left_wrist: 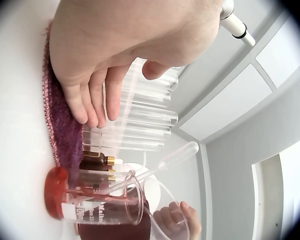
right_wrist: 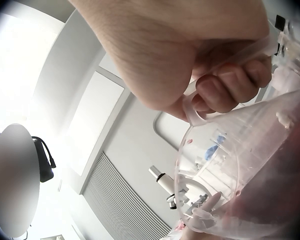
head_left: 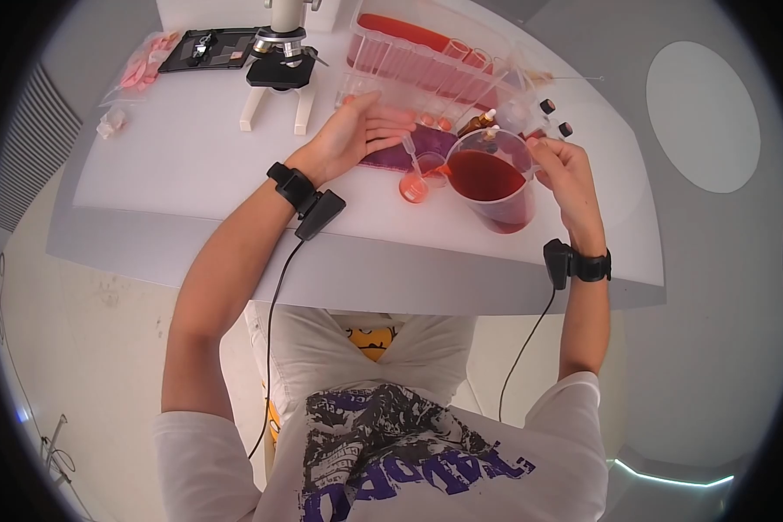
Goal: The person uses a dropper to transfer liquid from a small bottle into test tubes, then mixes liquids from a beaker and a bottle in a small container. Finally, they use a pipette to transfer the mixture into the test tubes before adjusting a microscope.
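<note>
My right hand [head_left: 570,178] grips the handle of a clear plastic jug [right_wrist: 255,130] part-filled with dark red liquid. The jug tilts left, its lip at the rim of a small glass beaker [left_wrist: 117,212]. Red liquid shows at the beaker's bottom and in a streak running down inside it. A plastic dropper [left_wrist: 177,156] leans in the beaker, bulb up. Beyond the beaker, my left hand [head_left: 352,135] hovers with fingers extended and nothing in its grasp. Beneath those fingers lies a purple cloth [left_wrist: 65,135], partly covered by the hand in the head view.
A rack of clear test tubes [head_left: 409,70] stands behind the cloth, before a tray of red liquid [head_left: 400,28]. Brown dropper bottles [head_left: 477,123] sit behind the jug. Further left are a microscope [head_left: 283,74], a black case [head_left: 209,50] and a pink-filled bag [head_left: 145,63].
</note>
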A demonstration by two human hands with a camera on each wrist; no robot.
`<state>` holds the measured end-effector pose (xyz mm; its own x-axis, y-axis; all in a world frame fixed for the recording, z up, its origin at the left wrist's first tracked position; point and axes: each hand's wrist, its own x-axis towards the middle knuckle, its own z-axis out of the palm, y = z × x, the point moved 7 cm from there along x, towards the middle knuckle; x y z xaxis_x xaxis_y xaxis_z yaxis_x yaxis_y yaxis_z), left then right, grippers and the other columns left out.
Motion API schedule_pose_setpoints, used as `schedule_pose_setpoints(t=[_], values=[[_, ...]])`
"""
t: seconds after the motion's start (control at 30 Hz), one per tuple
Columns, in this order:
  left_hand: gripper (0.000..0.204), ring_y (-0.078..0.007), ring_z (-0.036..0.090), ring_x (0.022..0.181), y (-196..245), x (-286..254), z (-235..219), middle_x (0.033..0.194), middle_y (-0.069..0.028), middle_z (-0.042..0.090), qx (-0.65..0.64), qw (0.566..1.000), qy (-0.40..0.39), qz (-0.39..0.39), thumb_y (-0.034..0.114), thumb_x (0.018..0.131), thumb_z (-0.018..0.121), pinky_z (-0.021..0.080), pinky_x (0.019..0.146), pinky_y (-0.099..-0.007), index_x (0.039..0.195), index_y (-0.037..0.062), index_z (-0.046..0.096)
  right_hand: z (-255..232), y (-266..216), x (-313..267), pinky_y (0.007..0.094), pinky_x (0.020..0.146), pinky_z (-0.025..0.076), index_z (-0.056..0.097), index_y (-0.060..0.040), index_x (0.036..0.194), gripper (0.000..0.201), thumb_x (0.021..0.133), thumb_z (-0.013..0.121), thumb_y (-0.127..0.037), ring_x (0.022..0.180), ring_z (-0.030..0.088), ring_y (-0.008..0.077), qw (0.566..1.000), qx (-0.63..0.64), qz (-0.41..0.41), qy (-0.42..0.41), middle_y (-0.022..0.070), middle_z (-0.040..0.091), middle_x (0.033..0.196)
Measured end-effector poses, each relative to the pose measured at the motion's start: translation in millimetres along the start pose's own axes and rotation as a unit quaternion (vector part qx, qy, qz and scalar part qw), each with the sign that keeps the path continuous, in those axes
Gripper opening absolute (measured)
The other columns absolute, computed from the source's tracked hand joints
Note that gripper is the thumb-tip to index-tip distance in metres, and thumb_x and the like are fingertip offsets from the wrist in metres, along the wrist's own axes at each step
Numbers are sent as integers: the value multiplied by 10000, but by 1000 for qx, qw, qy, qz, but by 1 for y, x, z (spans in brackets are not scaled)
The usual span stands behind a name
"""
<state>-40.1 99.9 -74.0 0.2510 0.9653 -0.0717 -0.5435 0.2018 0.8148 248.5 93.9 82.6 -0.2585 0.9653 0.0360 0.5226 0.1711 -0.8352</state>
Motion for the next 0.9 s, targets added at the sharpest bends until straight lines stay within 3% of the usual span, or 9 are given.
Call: schedule_pose_setpoints(t=[0.2, 0.4, 0.5, 0.67, 0.77, 0.9], values=[[624, -254, 716, 1267, -1, 0, 0, 1362, -201, 751, 3, 1000, -5, 0, 485, 1199, 405, 550, 1128, -366, 1328, -35, 726, -2, 11, -7, 251, 728, 399, 654, -107, 797, 372, 1087, 723, -330, 756, 438, 29, 999, 48, 10, 7, -96, 530, 802], [623, -259, 709, 1280, -1, 1, -1, 1372, -206, 748, 4, 1000, -7, -2, 479, 1203, 396, 541, 1135, -378, 1341, -31, 725, -7, 31, -13, 249, 662, 310, 669, -96, 848, 337, 1107, 700, -309, 720, 397, 38, 991, 132, -1, 5, -89, 510, 805], [625, -262, 704, 1287, -1, 1, -1, 1381, -210, 743, 0, 1000, -8, -6, 478, 1203, 396, 532, 1147, -385, 1355, -36, 717, -21, 48, -20, 260, 656, 306, 660, -75, 899, 311, 1112, 697, -298, 708, 388, 54, 978, 203, -5, 45, -80, 501, 804], [633, -265, 691, 1308, -2, 2, -3, 1408, -218, 723, 0, 1000, -10, -14, 469, 1199, 402, 519, 1166, -389, 1396, -63, 683, -67, 65, -43, 275, 691, 336, 573, -118, 886, 291, 1134, 656, -245, 717, 397, 81, 912, 388, -60, 114, -59, 439, 776], [638, -263, 690, 1305, -2, 2, -2, 1407, -220, 721, 6, 1000, 1, -19, 466, 1197, 403, 517, 1173, -388, 1392, -76, 678, -106, 93, -49, 296, 704, 355, 539, -127, 899, 278, 1141, 642, -216, 722, 405, 99, 880, 429, -46, 200, -47, 434, 775], [640, -264, 687, 1304, -3, 3, -3, 1418, -226, 716, 10, 1000, -3, -20, 467, 1199, 405, 515, 1181, -387, 1392, -82, 673, -142, 126, -51, 310, 702, 367, 526, -117, 919, 262, 1143, 636, -194, 730, 420, 110, 868, 421, -69, 254, -36, 454, 784]])
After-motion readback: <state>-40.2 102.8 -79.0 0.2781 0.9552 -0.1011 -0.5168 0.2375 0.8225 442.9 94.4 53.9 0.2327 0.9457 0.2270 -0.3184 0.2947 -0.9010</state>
